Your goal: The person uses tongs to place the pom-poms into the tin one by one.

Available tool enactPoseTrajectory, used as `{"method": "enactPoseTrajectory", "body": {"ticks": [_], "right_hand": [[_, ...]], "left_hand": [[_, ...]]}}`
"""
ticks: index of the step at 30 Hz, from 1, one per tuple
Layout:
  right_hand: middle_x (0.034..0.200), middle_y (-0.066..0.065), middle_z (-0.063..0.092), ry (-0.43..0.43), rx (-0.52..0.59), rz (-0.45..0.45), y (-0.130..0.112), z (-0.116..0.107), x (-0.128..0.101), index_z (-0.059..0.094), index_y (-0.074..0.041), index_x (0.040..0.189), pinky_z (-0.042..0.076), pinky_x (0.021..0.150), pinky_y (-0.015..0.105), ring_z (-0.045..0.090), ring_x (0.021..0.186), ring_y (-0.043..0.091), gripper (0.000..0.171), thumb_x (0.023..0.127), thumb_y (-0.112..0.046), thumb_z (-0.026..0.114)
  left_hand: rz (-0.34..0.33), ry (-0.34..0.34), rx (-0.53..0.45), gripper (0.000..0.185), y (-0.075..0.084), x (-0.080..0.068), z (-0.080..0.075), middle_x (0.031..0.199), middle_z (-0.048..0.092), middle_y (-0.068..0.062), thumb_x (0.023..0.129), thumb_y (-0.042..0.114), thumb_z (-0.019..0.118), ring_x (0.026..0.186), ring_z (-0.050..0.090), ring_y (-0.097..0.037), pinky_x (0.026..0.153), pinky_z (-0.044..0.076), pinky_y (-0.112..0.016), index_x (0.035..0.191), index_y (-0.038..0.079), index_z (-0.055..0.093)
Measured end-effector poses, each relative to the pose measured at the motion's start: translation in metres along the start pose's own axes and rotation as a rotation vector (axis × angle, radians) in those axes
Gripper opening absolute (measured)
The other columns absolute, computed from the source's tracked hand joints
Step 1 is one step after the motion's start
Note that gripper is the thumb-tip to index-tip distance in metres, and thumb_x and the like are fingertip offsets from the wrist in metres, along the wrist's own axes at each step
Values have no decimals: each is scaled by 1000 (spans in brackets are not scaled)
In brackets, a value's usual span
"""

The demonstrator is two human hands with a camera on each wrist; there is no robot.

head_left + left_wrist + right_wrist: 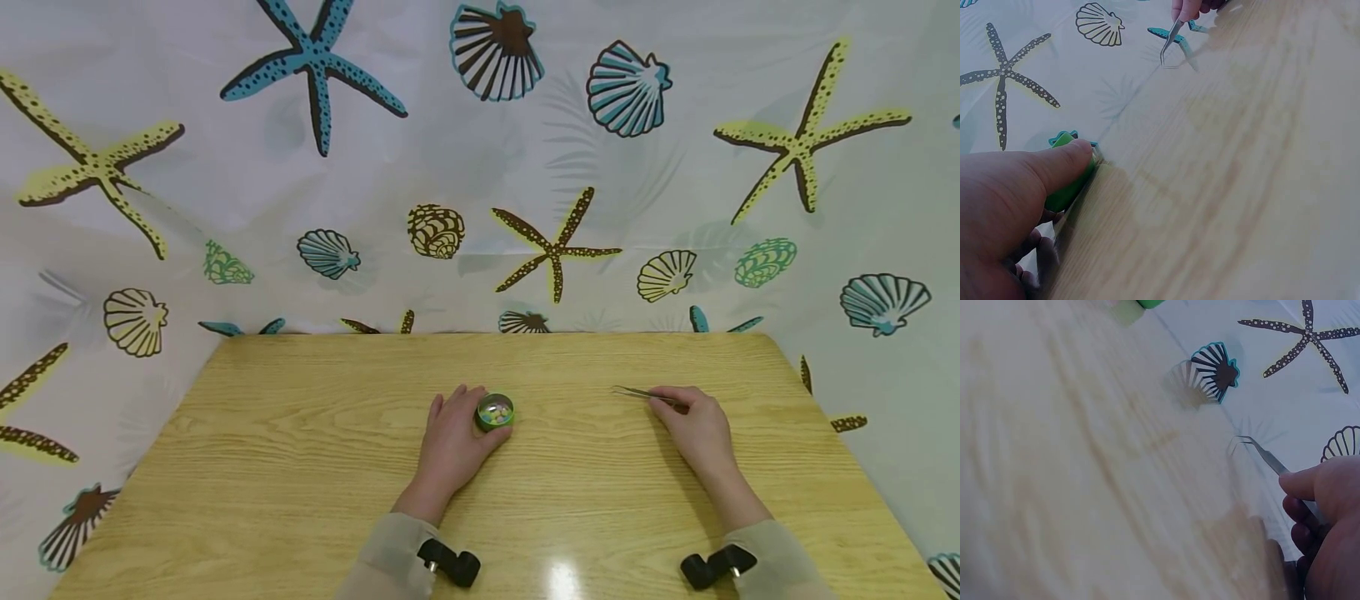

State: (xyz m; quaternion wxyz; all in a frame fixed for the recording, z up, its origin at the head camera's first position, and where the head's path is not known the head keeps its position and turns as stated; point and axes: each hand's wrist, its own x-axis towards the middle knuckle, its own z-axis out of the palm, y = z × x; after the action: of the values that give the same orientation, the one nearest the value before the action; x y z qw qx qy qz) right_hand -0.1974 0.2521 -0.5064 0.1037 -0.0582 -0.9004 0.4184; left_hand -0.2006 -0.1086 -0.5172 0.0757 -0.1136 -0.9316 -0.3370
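A small round green tin (pixel 496 412) stands on the table, and several small coloured pieces (pixel 497 413) lie inside it. My left hand (pixel 456 439) holds the tin from its left side, thumb at the near side and fingers round the back. In the left wrist view the thumb lies against the green wall of the tin (pixel 1072 181). To the right, my right hand (pixel 699 429) pinches a pair of bent-tip metal tweezers (pixel 637 392), which point left toward the tin. The right wrist view shows the tips of the tweezers (pixel 1247 440) apart, with nothing between them.
The wooden table (pixel 300 467) ends at the back against a white cloth (pixel 495 158) printed with starfish and shells. Both sleeved wrists carry black camera mounts, one on the left (pixel 450 562) and one on the right (pixel 717 567).
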Motion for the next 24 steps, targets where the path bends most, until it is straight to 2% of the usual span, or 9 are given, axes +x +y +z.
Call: {"method": "enactPoseTrajectory", "body": {"ticks": [5,9,16,24], "right_hand": [[127,20,74,4,-2,-17,2,2,1,83,-4,126,53,92,46,68,111,36,24,107,-18,77],[126,20,74,2,-15,-37,4,3,2,84,-5,125,54,100,55,69,116,39,23,106,-18,78],[125,21,75,6,-58,-58,5,4,3,85,-7,122,44,110,66,64,123,46,22,105,-20,79],[126,21,74,-6,-81,-57,3,5,2,84,-6,123,36,113,68,59,125,48,23,105,-19,80]], "left_hand": [[2,0,-1,67,0,0,0,150,66,-19,96,33,90,155,46,-41,133,17,-64,148,1,64],[1,-1,1,67,0,0,0,151,66,-20,96,33,91,155,47,-41,133,17,-64,148,1,64],[-4,0,-12,67,0,1,1,151,65,-19,96,33,90,156,45,-40,134,15,-62,149,1,64],[-2,3,-5,68,0,0,1,152,65,-19,96,34,90,156,45,-40,134,15,-62,150,1,64]]}}
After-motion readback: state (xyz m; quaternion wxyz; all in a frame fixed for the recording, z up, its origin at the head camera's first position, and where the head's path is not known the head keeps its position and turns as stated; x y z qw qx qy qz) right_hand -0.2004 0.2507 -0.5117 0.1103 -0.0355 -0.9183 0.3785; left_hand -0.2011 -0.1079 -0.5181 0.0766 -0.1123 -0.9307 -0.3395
